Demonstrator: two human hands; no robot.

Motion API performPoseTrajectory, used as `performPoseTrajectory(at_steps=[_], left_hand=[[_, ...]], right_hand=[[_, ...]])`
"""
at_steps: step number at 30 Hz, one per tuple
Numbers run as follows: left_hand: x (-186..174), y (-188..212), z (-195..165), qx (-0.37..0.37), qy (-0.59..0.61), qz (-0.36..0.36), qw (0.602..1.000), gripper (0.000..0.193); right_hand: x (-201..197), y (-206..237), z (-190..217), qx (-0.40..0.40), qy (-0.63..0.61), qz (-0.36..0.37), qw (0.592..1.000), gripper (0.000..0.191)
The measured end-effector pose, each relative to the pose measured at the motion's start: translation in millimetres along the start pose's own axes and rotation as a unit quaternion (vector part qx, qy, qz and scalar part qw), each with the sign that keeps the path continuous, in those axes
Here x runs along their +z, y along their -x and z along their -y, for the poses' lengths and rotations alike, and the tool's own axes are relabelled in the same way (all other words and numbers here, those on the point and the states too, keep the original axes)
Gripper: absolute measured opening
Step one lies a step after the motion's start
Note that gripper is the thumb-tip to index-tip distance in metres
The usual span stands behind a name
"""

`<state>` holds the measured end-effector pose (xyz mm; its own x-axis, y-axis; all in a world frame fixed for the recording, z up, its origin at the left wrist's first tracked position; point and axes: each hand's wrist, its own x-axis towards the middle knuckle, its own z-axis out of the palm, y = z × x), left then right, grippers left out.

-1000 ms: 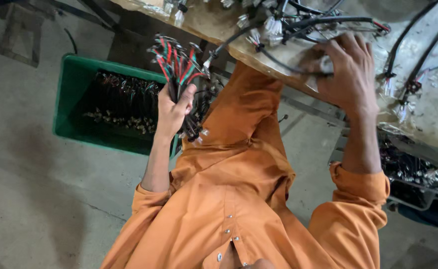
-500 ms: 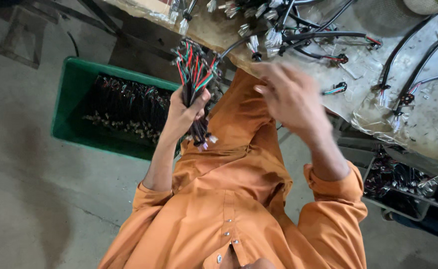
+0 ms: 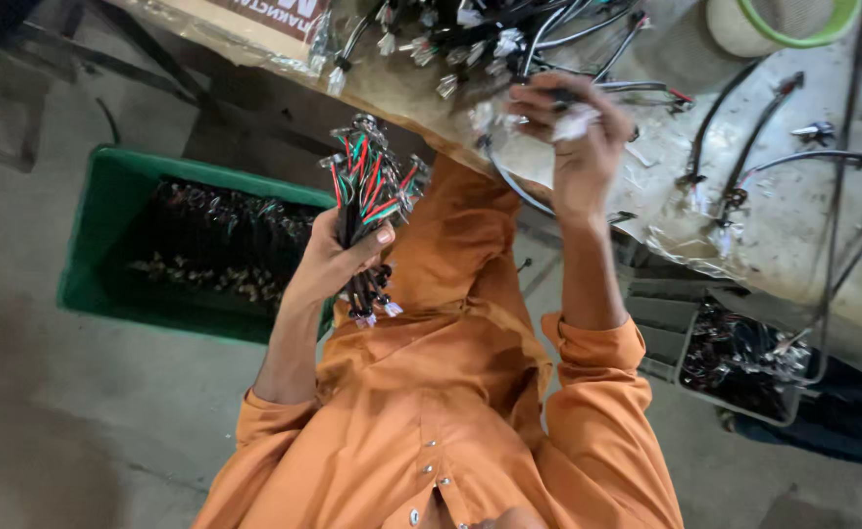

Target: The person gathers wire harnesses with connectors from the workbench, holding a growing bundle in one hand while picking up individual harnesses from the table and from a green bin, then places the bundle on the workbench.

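I am gripping a bundle of red, green and black wires point(image 3: 367, 211) in my left hand point(image 3: 338, 260), fist closed around its middle, above my lap. My right hand point(image 3: 573, 147) is closing on a black cable with a white plug point(image 3: 576, 120) at the table point(image 3: 793, 225) edge. The bundle may be fanning loose at the top, since I am holding it one-handed; the cable could be snagging the tangled pile point(image 3: 470, 29). A brown cardboard box with a red-and-white label point(image 3: 254, 15) is lying at the table's far corner; a green crate point(image 3: 107, 235) is sitting on the floor.
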<state>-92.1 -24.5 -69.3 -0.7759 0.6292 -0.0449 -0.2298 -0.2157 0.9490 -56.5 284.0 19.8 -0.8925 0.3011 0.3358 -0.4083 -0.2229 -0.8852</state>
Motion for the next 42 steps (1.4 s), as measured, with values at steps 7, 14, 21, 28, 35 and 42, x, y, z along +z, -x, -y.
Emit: performPoseTrajectory(at_steps=[7, 14, 21, 28, 35, 42], left_hand=[[42, -21, 16, -0.010, 0.102, -0.013, 0.995, 0.014], [87, -59, 29, 0.008, 0.121, -0.020, 0.992, 0.025], [76, -54, 12, 0.033, 0.119, -0.021, 0.992, 0.029], [84, -42, 6, -0.076, 0.176, 0.037, 0.981, 0.025], [77, -51, 20, -0.062, 0.103, 0.007, 0.993, 0.021], [85, -71, -29, -0.048, 0.035, 0.004, 0.998, 0.030]], right_hand=[[-51, -11, 29, 0.003, -0.140, -0.079, 0.987, 0.027], [-40, 18, 30, -0.121, -0.126, -0.088, 0.981, 0.018], [-22, 56, 24, -0.245, -0.052, -0.024, 0.968, 0.037], [20, 96, 7, -0.177, 0.381, 0.313, 0.852, 0.018], [-7, 125, -26, 0.021, 0.472, 0.166, 0.865, 0.036], [-71, 109, -106, 0.086, 0.704, 0.017, 0.705, 0.039]])
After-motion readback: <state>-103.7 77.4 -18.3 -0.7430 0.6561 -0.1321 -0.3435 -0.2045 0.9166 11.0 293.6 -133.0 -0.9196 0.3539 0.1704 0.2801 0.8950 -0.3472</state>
